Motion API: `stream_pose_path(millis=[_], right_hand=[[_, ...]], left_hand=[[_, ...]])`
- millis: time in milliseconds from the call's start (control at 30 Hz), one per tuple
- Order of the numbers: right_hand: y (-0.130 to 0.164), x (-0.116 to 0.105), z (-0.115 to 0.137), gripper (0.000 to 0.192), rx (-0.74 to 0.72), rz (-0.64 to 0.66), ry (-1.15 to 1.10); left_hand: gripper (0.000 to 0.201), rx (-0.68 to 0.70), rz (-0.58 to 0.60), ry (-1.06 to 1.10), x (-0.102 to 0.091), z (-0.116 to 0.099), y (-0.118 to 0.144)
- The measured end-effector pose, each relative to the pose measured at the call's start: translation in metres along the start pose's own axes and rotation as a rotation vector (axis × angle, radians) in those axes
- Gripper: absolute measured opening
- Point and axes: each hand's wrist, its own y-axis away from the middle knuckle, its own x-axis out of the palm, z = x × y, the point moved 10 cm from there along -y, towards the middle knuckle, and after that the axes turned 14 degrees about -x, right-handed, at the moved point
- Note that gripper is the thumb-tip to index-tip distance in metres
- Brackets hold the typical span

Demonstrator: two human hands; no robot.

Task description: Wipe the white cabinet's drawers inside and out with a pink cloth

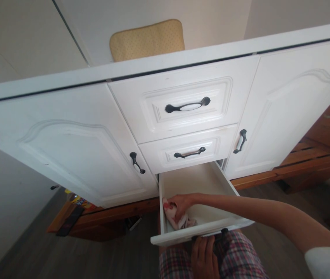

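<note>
The lowest drawer (182, 237) of a white cabinet stands pulled out. My right hand (182, 202) reaches into it from the right and grips a crumpled white cloth with red marks (171, 217) at the drawer's front left corner. Apart from the cloth, the drawer's inside looks bare. Below the drawer front, my left hand (204, 257) has its fingers curled up on the black drawer handle (223, 231), which is mostly hidden. Plaid shorts (240, 259) show under that hand.
Two shut drawers (186, 106) with black handles sit above the open one, flanked by a left door (66, 151) and a right door (292, 108). A yellow pad (147, 38) lies on the cabinet top. A wooden base (313, 159) and colourful packets (76, 199) are near the dark floor.
</note>
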Motion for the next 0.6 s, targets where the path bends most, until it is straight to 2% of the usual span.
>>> stream_pose_path(millis=[67,167,333,400,433,500,600], right_hand=[[0.009,0.026,0.007,0.054,-0.054,0.149,0.063],[0.016,0.043,0.027,0.043,-0.215,0.255,0.238],[0.028,0.044,0.060,0.038,-0.501,0.164,0.638],[0.029,0.042,0.064,0.028,-0.580,0.162,0.733],[0.027,0.036,0.064,0.021,-0.595,0.157,0.741],[0.016,0.009,0.062,0.014,-0.552,0.094,0.606],[-0.003,-0.056,0.056,0.008,-0.394,-0.117,0.274]], left_hand=[[0.041,0.021,0.041,-0.034,0.004,0.001,0.002],[0.041,0.049,0.069,-0.092,0.003,0.003,0.002],[0.043,0.082,0.138,-0.171,0.004,0.001,0.001],[0.044,0.063,0.121,-0.149,0.003,0.001,0.000],[0.044,0.045,0.097,-0.130,0.001,0.000,-0.001],[0.043,0.013,0.036,-0.091,-0.001,0.000,-0.001],[0.043,-0.009,-0.026,-0.040,-0.002,-0.001,-0.002]])
